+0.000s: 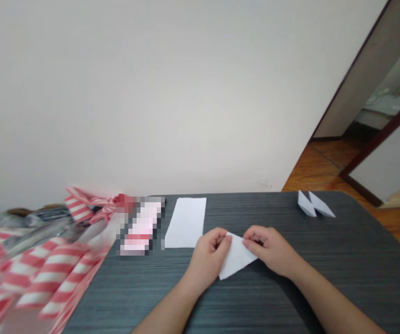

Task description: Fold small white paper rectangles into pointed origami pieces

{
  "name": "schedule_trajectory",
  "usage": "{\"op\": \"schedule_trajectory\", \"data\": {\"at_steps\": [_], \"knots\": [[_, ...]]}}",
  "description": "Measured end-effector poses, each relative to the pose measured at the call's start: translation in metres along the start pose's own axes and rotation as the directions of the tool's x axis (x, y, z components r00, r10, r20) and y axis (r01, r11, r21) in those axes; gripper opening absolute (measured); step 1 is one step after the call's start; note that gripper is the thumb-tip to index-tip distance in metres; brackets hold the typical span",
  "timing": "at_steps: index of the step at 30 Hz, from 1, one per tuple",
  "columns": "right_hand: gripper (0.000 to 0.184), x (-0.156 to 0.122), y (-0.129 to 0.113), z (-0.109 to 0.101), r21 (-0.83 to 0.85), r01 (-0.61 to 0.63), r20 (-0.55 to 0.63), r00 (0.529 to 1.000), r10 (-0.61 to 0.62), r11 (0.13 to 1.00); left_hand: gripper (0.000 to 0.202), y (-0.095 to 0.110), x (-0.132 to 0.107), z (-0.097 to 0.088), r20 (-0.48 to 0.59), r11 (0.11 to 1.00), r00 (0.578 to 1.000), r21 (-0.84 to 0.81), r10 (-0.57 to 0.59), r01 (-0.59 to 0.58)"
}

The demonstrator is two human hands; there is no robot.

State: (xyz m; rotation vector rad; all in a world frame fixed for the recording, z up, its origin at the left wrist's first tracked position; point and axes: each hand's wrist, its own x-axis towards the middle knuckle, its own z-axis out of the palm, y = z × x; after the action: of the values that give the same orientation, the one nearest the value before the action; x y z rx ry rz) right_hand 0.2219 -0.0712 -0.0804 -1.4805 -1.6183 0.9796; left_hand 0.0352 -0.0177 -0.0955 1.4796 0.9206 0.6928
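Note:
A small white folded paper (235, 257) lies on the dark grey table (325, 260) between both hands. My left hand (209, 257) pinches its left upper edge with curled fingers. My right hand (271, 250) presses and pinches the paper's right upper edge, fingers closed. The paper forms a triangular shape pointing toward me. A flat white rectangular sheet (186, 222) lies just beyond my left hand, untouched.
A folded white paper piece (314, 204) sits at the table's far right. A blurred pink and white object (140, 228) lies left of the sheet. Red-and-white striped plastic bags (36, 269) cover the left side. A white wall stands behind; a doorway opens at right.

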Motion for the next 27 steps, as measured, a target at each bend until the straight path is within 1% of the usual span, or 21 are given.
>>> {"op": "schedule_trajectory", "data": {"at_steps": [4, 7, 12, 17, 20, 24, 27], "knots": [[0.013, 0.000, -0.003, -0.001, 0.007, -0.010, 0.058, 0.998, 0.010, 1.000, 0.026, 0.001, -0.001, -0.001, 0.019, 0.999, 1.000, 0.043, 0.013, -0.014], [0.015, -0.001, -0.006, -0.001, -0.040, -0.017, 0.092, 0.996, 0.020, 0.999, 0.026, 0.002, -0.002, -0.002, 0.040, 0.995, 0.999, 0.088, 0.033, -0.036], [0.021, -0.003, -0.008, -0.001, -0.098, -0.010, 0.091, 0.996, 0.019, 0.995, 0.026, 0.006, -0.002, -0.002, 0.053, 0.994, 0.998, 0.101, 0.030, -0.035], [0.022, -0.003, -0.007, -0.002, -0.113, 0.025, 0.106, 0.994, -0.013, 0.993, 0.029, 0.012, -0.003, -0.004, 0.069, 0.985, 0.994, 0.146, 0.086, -0.096], [0.023, -0.002, -0.006, 0.000, -0.110, 0.025, 0.111, 0.994, -0.012, 0.994, 0.031, 0.013, -0.004, -0.005, 0.071, 0.982, 0.993, 0.155, 0.098, -0.108], [0.022, -0.002, -0.006, 0.000, -0.110, 0.018, 0.100, 0.995, -0.007, 0.994, 0.030, 0.011, -0.004, -0.004, 0.052, 0.984, 0.994, 0.147, 0.096, -0.103], [0.022, -0.003, -0.006, -0.001, -0.106, 0.005, 0.078, 0.997, 0.003, 0.994, 0.029, 0.009, -0.002, -0.003, 0.038, 0.993, 0.997, 0.098, 0.064, -0.068]]}}
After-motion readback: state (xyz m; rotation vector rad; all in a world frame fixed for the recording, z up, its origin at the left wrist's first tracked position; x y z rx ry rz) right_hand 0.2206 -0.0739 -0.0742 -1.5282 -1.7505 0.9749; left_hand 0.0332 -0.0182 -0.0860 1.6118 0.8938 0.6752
